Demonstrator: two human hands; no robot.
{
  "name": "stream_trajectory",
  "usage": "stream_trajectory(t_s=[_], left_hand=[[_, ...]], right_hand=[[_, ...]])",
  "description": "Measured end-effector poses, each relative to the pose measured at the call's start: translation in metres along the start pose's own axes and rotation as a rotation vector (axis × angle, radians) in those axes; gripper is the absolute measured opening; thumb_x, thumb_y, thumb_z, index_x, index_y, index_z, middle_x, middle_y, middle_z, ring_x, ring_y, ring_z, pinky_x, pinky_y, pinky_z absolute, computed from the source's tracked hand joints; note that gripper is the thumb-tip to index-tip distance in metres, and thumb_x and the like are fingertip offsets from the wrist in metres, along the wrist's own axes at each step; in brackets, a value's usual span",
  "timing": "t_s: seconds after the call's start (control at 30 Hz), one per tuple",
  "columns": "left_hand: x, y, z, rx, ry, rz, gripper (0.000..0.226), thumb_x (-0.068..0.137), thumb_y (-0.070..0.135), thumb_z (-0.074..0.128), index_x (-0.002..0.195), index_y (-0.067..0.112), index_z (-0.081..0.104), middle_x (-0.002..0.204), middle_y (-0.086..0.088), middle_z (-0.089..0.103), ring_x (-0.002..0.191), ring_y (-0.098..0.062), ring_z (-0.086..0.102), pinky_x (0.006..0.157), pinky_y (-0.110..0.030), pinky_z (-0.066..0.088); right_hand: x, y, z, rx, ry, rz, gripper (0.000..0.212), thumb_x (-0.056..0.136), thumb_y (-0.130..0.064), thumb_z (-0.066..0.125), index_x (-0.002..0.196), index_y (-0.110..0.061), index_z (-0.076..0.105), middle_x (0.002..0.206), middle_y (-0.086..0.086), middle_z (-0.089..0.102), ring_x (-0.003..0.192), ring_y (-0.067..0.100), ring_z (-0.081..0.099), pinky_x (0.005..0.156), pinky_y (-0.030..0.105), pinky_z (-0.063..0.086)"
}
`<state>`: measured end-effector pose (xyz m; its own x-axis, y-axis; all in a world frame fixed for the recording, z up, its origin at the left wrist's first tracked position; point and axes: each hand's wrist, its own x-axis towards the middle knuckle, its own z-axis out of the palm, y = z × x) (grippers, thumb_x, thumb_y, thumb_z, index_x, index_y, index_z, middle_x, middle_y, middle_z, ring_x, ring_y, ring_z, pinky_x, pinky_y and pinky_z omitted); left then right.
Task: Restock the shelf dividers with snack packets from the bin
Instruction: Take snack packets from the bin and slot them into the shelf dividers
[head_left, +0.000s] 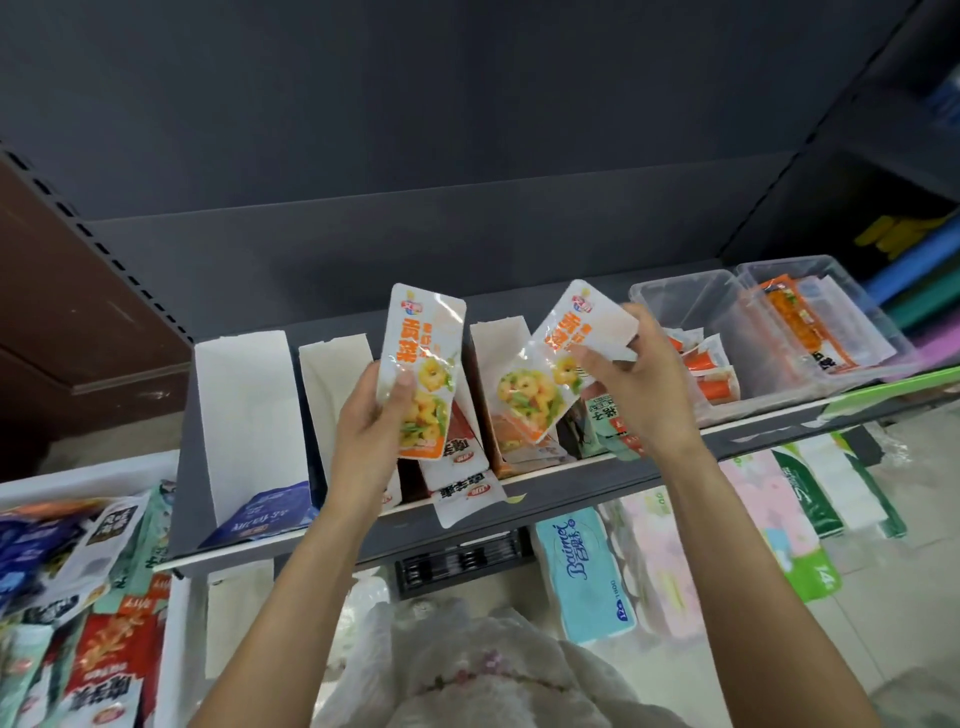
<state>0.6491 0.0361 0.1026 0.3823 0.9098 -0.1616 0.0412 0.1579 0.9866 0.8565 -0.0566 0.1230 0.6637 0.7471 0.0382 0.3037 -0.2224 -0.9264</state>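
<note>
Head view: one orange-and-white snack packet (422, 371) is gripped upright by the left hand (374, 431), thumb curled across its front; a second, tilted packet (558, 358) is pinched by the right hand (641, 384), fingers curled round its upper edge. Both are held above the white shelf dividers (249, 395); the bin (171, 613) with mixed packets is seen at lower left; two clear tubs (727, 312) are on the shelf to the right.

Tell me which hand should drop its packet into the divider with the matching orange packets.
Right. The right hand holds its white-and-orange snack packet directly above the brown cardboard divider holding matching packets; the left hand holds its packet over the neighbouring slot.
</note>
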Motion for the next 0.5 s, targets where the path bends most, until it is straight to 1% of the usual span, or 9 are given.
stream_trajectory(t_s=[0.07, 0.13, 0.2, 0.27, 0.3, 0.33, 0.4, 0.43, 0.5], left_hand=[[0.005, 0.005, -0.002, 0.003, 0.021, 0.024, 0.013, 0.097, 0.032, 0.048, 0.107, 0.031, 0.055, 0.090, 0.020, 0.069, 0.080, 0.007, 0.066, 0.053, -0.007, 0.047], [0.010, 0.009, -0.001, 0.024, 0.013, 0.067, 0.010, 0.096, 0.028, 0.052, 0.104, 0.032, 0.054, 0.094, 0.020, 0.069, 0.085, 0.005, 0.066, 0.057, -0.007, 0.048], [0.018, 0.013, 0.003, 0.051, 0.005, 0.107, 0.013, 0.093, 0.022, 0.058, 0.101, 0.031, 0.051, 0.103, 0.016, 0.067, 0.088, 0.006, 0.065, 0.061, -0.008, 0.048], [0.028, 0.017, 0.010, 0.089, 0.006, 0.146, 0.019, 0.093, 0.019, 0.060, 0.099, 0.034, 0.050, 0.105, 0.017, 0.065, 0.088, 0.011, 0.063, 0.063, -0.007, 0.048], [0.033, 0.019, 0.014, 0.102, 0.007, 0.163, 0.021, 0.092, 0.018, 0.060, 0.100, 0.036, 0.049, 0.106, 0.018, 0.064, 0.089, 0.011, 0.062, 0.065, -0.008, 0.049], [0.038, 0.020, 0.018, 0.106, 0.008, 0.169, 0.022, 0.092, 0.019, 0.060, 0.100, 0.037, 0.050, 0.107, 0.018, 0.064, 0.092, 0.009, 0.063, 0.070, -0.011, 0.051], [0.050, 0.016, 0.026, 0.108, 0.002, 0.168, 0.017, 0.093, 0.020, 0.059, 0.100, 0.034, 0.052, 0.111, 0.014, 0.066, 0.100, -0.001, 0.064, 0.078, -0.020, 0.053], [0.055, 0.014, 0.031, 0.129, -0.010, 0.172, 0.015, 0.093, 0.021, 0.059, 0.100, 0.032, 0.053, 0.112, 0.011, 0.066, 0.102, -0.004, 0.064, 0.080, -0.022, 0.053], [0.064, 0.007, 0.042, 0.202, -0.042, 0.203, 0.015, 0.093, 0.021, 0.060, 0.104, 0.029, 0.054, 0.115, 0.008, 0.066, 0.103, -0.005, 0.063, 0.080, -0.017, 0.050]], right_hand=[[0.003, 0.013, 0.002, -0.112, 0.021, -0.067, 0.023, 0.091, -0.017, 0.062, 0.107, -0.023, 0.047, 0.107, -0.008, 0.061, 0.088, 0.009, 0.065, 0.061, 0.019, 0.057], [0.006, 0.031, 0.012, -0.234, -0.026, -0.146, 0.016, 0.093, -0.018, 0.058, 0.107, -0.019, 0.051, 0.107, -0.002, 0.066, 0.090, 0.011, 0.067, 0.065, 0.028, 0.059], [0.008, 0.048, 0.025, -0.310, -0.113, -0.267, 0.012, 0.094, -0.015, 0.057, 0.105, -0.015, 0.053, 0.100, 0.000, 0.070, 0.081, 0.007, 0.067, 0.062, 0.023, 0.056], [0.007, 0.062, 0.035, -0.372, -0.214, -0.366, 0.008, 0.093, -0.011, 0.057, 0.100, -0.013, 0.056, 0.093, -0.001, 0.071, 0.070, 0.000, 0.062, 0.061, 0.015, 0.048], [0.005, 0.069, 0.037, -0.432, -0.256, -0.397, 0.007, 0.092, -0.011, 0.058, 0.099, -0.013, 0.058, 0.091, -0.001, 0.070, 0.071, 0.001, 0.062, 0.062, 0.015, 0.047], [0.003, 0.076, 0.037, -0.497, -0.285, -0.425, 0.007, 0.091, -0.014, 0.058, 0.097, -0.014, 0.061, 0.089, -0.001, 0.070, 0.077, 0.007, 0.063, 0.066, 0.021, 0.049], [-0.001, 0.085, 0.033, -0.590, -0.320, -0.454, 0.009, 0.088, -0.017, 0.060, 0.095, -0.016, 0.066, 0.089, -0.002, 0.069, 0.096, 0.017, 0.059, 0.079, 0.036, 0.050], [-0.004, 0.087, 0.028, -0.619, -0.331, -0.461, 0.012, 0.086, -0.017, 0.060, 0.095, -0.017, 0.068, 0.090, -0.004, 0.069, 0.102, 0.018, 0.056, 0.084, 0.039, 0.049], [-0.009, 0.088, 0.020, -0.668, -0.355, -0.487, 0.021, 0.085, -0.017, 0.058, 0.100, -0.021, 0.070, 0.092, -0.006, 0.070, 0.103, 0.018, 0.053, 0.089, 0.039, 0.046]])
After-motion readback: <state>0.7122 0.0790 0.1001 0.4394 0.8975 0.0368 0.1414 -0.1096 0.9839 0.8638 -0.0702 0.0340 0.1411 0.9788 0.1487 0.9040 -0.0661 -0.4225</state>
